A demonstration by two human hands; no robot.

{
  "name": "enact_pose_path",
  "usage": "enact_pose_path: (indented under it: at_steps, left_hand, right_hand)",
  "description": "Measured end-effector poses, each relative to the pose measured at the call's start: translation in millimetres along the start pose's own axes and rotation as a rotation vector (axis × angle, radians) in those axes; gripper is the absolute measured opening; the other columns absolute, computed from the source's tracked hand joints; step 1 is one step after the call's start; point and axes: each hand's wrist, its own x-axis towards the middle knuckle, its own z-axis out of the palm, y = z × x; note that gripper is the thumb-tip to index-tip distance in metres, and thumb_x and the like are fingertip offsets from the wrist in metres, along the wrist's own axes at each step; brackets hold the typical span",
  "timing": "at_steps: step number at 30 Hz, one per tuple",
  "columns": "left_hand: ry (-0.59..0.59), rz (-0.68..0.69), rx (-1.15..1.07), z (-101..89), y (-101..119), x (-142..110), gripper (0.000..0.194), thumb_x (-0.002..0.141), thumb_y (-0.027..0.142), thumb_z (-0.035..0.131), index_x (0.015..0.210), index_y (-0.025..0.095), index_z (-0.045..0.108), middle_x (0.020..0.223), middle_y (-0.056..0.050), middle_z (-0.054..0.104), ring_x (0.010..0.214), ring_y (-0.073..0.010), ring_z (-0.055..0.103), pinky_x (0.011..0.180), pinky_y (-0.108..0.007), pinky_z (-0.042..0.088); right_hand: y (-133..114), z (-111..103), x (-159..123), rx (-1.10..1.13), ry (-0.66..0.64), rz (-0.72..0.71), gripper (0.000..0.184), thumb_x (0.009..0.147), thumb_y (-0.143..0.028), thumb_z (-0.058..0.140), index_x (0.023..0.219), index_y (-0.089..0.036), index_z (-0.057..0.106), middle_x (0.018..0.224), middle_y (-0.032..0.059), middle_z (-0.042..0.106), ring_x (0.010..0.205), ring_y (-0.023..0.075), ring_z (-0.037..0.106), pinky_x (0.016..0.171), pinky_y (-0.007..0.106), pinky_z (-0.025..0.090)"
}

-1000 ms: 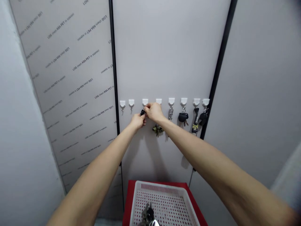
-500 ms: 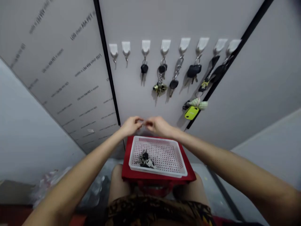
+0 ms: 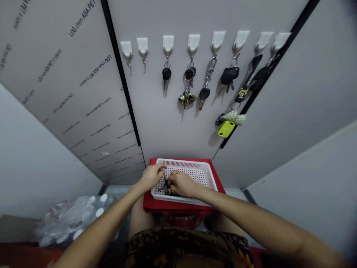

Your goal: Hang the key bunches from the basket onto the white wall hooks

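Observation:
A white perforated plastic basket (image 3: 206,173) rests on a red bag (image 3: 156,205) over the lap. Dark and silvery keys (image 3: 167,189) lie in a small heap at its left side. My right hand (image 3: 182,183) reaches into the basket, its fingers closed at the keys; the palm side is hidden. Above the basket's left rim is my left hand (image 3: 151,175), fingers bent and slightly apart, with nothing visible in them. On the wall ahead, a black-headed key (image 3: 166,74) hangs from a white hook (image 3: 168,45).
Two bare hooks (image 3: 143,46) are at the left of the row. Farther right hang a brass-coloured charm (image 3: 187,98), a black car key (image 3: 230,75) and a yellow-green fob (image 3: 226,129). Bottles in plastic wrap (image 3: 75,219) stand on the floor at left.
Both hands have come down from in front of the wall to the basket. The right hand has gone in among the keys. The view has shifted slightly.

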Motion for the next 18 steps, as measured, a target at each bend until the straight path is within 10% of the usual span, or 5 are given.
enact_pose_path:
  at_steps: [18]
  left_hand:
    - [-0.015, -0.036, -0.241, -3.1, -2.7, -9.2, 0.023, 0.066, 0.02, 0.039, 0.084, 0.016, 0.052, 0.072, -0.002, 0.057, 0.067, -0.0122, 0.049, 0.065, -0.023, 0.037]
  right_hand:
    - [-4.5, -10.2, 5.6, 0.141, -0.135, -0.236, 0.02, 0.061, -0.012, 0.044, 0.071, -0.018, 0.06, 0.07, 0.0023, 0.053, 0.067, 0.0105, 0.047, 0.061, 0.02, 0.035]
